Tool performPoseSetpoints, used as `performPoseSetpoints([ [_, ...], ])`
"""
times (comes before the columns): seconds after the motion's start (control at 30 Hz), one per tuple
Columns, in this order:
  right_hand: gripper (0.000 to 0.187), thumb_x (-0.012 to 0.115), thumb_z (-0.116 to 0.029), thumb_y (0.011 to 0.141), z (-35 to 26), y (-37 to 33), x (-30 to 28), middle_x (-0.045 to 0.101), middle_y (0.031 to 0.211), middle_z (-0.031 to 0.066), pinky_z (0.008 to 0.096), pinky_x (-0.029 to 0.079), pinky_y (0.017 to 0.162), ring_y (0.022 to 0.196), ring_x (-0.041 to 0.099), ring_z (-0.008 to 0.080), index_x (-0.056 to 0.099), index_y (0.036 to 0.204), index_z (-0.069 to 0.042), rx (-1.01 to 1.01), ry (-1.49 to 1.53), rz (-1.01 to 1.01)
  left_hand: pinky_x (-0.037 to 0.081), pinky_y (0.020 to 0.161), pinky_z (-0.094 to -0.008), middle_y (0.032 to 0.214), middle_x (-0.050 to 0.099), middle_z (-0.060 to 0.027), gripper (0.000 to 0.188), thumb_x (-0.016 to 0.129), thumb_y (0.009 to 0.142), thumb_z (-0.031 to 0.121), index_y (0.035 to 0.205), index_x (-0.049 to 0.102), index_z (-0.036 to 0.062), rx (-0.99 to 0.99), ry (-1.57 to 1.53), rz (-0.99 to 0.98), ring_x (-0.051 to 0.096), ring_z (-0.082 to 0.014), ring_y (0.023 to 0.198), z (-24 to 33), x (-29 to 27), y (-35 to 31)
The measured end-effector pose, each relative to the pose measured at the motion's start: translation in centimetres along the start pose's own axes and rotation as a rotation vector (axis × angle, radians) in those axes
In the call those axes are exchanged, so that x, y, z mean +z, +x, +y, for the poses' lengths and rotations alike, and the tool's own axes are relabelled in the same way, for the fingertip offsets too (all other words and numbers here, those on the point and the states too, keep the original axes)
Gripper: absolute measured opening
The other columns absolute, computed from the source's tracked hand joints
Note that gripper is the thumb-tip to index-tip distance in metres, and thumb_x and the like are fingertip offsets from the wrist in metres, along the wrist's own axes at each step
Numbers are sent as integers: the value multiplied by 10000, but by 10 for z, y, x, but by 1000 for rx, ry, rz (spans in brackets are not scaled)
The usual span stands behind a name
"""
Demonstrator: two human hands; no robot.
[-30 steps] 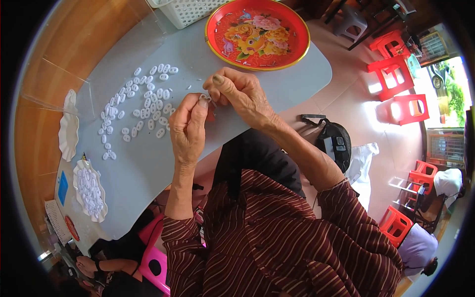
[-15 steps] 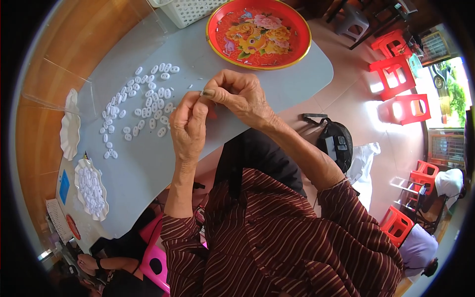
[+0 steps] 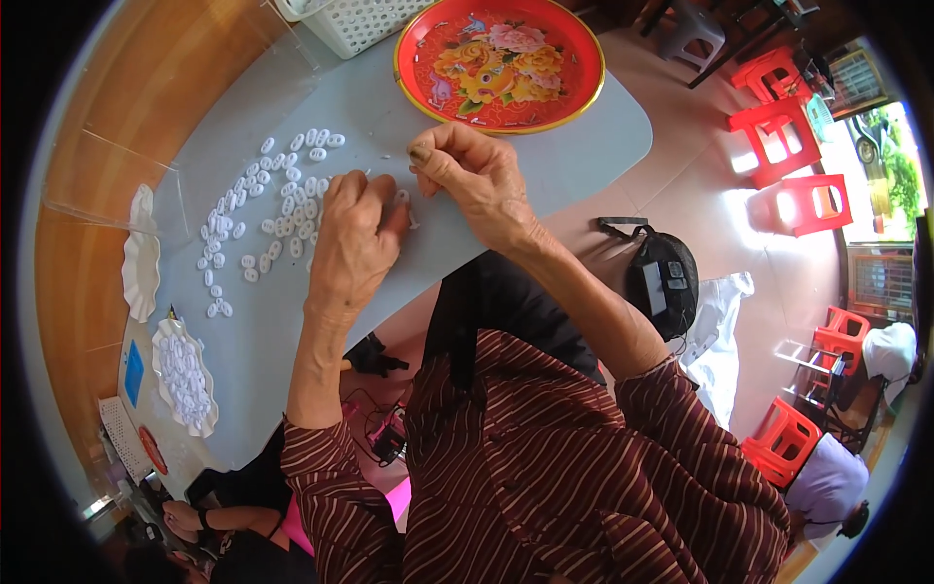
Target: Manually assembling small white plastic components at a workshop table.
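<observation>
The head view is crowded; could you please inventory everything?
Table: one, grey, centre
Oval pieces: dozens, white, left half of table
Round tray: one, red flowered, table's far side
Perforated baskets: two, white, by tray and lower left
Scalloped dishes: two, white, far left
Flat rectangle: one, blue, far left
Stools: at least five red, one grey, right
Backpack: one, black, on floor
Cloth or bag: one, white, beside backpack
Seat: one, pink, lower left
Other people: at least two, dark and lilac clothes, lower corners
Shirt: one, striped maroon, lower centre
Left hand: one, bare, over table
Right hand: one, bare, over table
</observation>
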State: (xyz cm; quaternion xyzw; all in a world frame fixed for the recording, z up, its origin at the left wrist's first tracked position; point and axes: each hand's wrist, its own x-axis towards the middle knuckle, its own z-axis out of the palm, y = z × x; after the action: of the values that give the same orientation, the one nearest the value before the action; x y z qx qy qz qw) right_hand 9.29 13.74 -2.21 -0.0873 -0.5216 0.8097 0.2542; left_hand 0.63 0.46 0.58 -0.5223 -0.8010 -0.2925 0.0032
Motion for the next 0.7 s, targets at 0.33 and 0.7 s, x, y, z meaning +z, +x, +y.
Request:
performPoseSetpoints([
  [0.33, 154, 608, -156, 907, -1, -1, -1, 586, 796, 2, 208, 439, 623, 663, 513, 63, 598, 916, -3, 10, -66, -47, 420, 767, -426, 835, 499, -152, 150, 595, 754, -31, 879, 513, -25, 29, -4, 69, 489, -331, 851, -6, 10, -2],
  [0.7, 145, 595, -149, 914, -1, 2, -2, 596, 812, 18, 216, 462, 637, 682, 529, 70, 594, 924, -4, -8, 50, -95, 464, 644, -327, 816, 576, -89, 148, 561, 791, -19, 938, 550, -10, -71, -273, 154, 566, -212, 725, 5, 1, 2],
])
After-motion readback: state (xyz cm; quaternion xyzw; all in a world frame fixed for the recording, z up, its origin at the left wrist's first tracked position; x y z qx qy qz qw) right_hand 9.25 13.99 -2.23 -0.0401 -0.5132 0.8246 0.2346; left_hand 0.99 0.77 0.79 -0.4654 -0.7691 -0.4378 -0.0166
